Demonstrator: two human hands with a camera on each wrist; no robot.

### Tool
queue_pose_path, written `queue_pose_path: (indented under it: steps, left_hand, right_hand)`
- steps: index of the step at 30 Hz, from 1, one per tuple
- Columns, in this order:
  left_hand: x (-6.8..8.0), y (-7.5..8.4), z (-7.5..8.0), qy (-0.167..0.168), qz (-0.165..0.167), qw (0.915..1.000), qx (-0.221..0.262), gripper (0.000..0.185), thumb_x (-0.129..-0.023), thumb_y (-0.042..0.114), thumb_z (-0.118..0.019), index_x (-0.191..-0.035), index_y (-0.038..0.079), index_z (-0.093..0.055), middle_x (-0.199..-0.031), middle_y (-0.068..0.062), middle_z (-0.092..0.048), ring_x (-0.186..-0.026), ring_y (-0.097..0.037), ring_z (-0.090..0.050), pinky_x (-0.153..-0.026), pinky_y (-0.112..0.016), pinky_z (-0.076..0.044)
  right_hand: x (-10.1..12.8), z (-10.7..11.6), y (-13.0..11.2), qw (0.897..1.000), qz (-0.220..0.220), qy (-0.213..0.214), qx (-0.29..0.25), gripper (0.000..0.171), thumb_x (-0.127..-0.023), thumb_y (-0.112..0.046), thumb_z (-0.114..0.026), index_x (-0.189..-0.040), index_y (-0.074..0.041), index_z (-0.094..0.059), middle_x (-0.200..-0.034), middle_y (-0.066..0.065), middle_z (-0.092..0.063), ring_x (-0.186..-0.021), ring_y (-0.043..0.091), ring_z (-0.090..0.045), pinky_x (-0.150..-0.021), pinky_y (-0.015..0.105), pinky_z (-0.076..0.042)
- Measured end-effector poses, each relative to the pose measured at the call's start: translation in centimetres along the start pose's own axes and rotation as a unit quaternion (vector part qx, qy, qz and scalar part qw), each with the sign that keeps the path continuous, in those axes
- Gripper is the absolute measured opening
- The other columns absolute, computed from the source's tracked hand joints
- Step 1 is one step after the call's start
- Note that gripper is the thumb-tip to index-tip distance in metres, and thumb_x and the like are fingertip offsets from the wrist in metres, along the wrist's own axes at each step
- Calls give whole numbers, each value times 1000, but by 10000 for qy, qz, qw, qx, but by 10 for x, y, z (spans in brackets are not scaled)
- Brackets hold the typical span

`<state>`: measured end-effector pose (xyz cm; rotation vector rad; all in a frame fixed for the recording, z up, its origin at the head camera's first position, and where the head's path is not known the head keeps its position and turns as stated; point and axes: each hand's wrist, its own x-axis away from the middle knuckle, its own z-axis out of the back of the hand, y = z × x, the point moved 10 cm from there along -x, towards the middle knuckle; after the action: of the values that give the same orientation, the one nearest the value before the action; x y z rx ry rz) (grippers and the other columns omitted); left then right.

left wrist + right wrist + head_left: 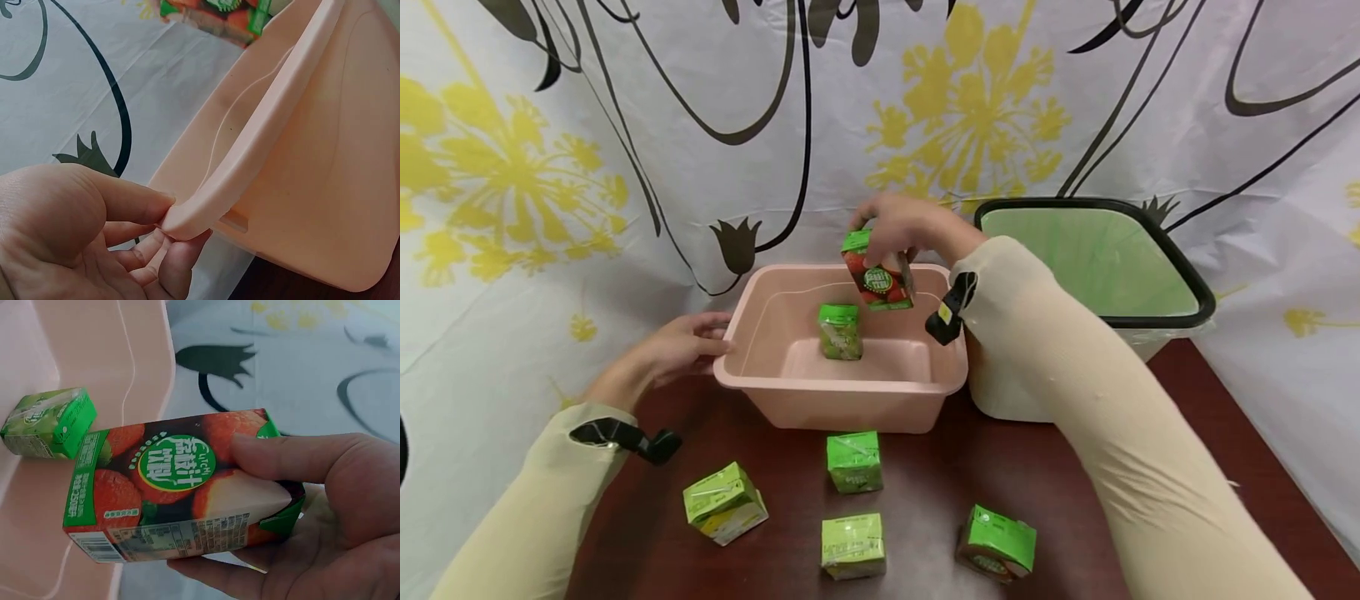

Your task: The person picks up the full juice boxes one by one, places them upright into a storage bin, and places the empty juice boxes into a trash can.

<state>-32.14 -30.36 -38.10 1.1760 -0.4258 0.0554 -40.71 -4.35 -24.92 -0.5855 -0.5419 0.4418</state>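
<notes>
A litchi juice carton (169, 481), red with green ends, is gripped by my right hand (902, 227) over the back right part of the pink plastic basin (842, 408). Thumb on one face and fingers beneath it show in the right wrist view. My left hand (677, 346) pinches the basin's left rim between thumb and fingers, clearly seen in the left wrist view as the hand (94, 231) at the rim's corner. Inside the basin stands a green juice carton (840, 333), upright near its back wall.
On the dark red table (760, 575) in front of the basin sit a yellow-green carton (726, 502), a green carton (854, 462), a light green carton (853, 546) and a green-topped brown carton (997, 543). A white bin (1011, 396) with a black rim stands right of the basin.
</notes>
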Motion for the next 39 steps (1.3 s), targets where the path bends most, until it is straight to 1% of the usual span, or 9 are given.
queue_pose_path:
  steps: [6, 14, 19, 21, 23, 27, 30, 36, 39]
  left_hand:
    - [2, 1, 2, 24, 9, 10000, -68, 67, -103, 6, -57, -159, -4, -21, -137, -26, -49, -94, -13, -67, -81, -30, -59]
    - [5, 2, 2, 36, 18, 10000, -45, 65, -103, 5, -57, -158, -4, -23, -132, -24, -51, -91, -13, -67, -79, -29, -59]
    - [5, 1, 2, 59, 48, 10000, -57, 66, -103, 5, -57, -159, -4, -22, -137, -27, -49, -92, -13, -67, -79, -28, -59]
    - [4, 0, 1, 36, 34, 10000, -56, 67, -103, 5, -56, -159, -4, -20, -140, -30, -47, -92, -13, -67, -79, -28, -59]
    - [3, 0, 1, 7, 24, 10000, -47, 67, -103, 5, -56, -159, -5, -19, -143, -31, -45, -93, -14, -67, -79, -29, -59]
    - [2, -1, 0, -29, 19, 10000, -34, 68, -103, 5, -56, -159, -5, -19, -144, -31, -44, -94, -14, -67, -79, -28, -59]
    - [1, -1, 1, 19, 14, 10000, -42, 67, -103, 4, -56, -159, -4, -20, -143, -31, -45, -94, -13, -67, -79, -28, -59]
    - [1, 1, -1, 13, -16, 10000, -23, 67, -103, 5, -57, -159, -5, -20, -144, -31, -44, -96, -14, -67, -82, -30, -59]
    - [1, 1, -1, 10, -8, 10000, -45, 67, -103, 5, -57, -159, -5, -21, -145, -32, -44, -96, -15, -67, -82, -31, -59]
  right_hand:
    - [-21, -12, 21, 9994, -130, -30, -308, 60, -97, -1, -61, -154, -13, -43, -140, 15, -51, -83, 20, -53, -78, 43, -50]
    - [-47, -33, 50, 9960, -329, 381, -741, 56, -93, 3, -66, -146, -12, -54, -107, 15, -66, -51, 17, -46, -54, 33, -44]
    - [-54, -48, 67, 9944, -431, 291, -924, 58, -92, 6, -66, -146, -12, -55, -129, 12, -60, -65, 18, -45, -57, 32, -40]
    - [-55, -53, 73, 9935, -493, 259, -995, 62, -92, 8, -65, -149, -13, -53, -139, 13, -56, -78, 20, -48, -63, 33, -44]
    - [-54, -60, 81, 9849, -712, 150, -1568, 68, -93, 11, -62, -153, -16, -47, -144, 11, -51, -90, 21, -49, -77, 37, -51]
    - [-55, -63, 88, 9838, -681, 291, -1630, 66, -93, 12, -60, -152, -12, -47, -126, 12, -59, -74, 19, -50, -73, 37, -51]
    - [-59, -64, 90, 9843, -513, 422, -1636, 63, -89, 16, -58, -148, -8, -52, -105, 15, -64, -53, 17, -35, -55, 32, -36]
    - [-63, -78, 110, 9668, -1046, 233, -2319, 74, -85, 21, -53, -150, -15, -52, -105, 13, -67, -53, 16, -31, -55, 35, -29]
    - [-64, -80, 115, 9680, -1112, 229, -2239, 70, -86, 19, -56, -148, -14, -54, -87, 11, -66, -50, 17, -29, -56, 36, -32]
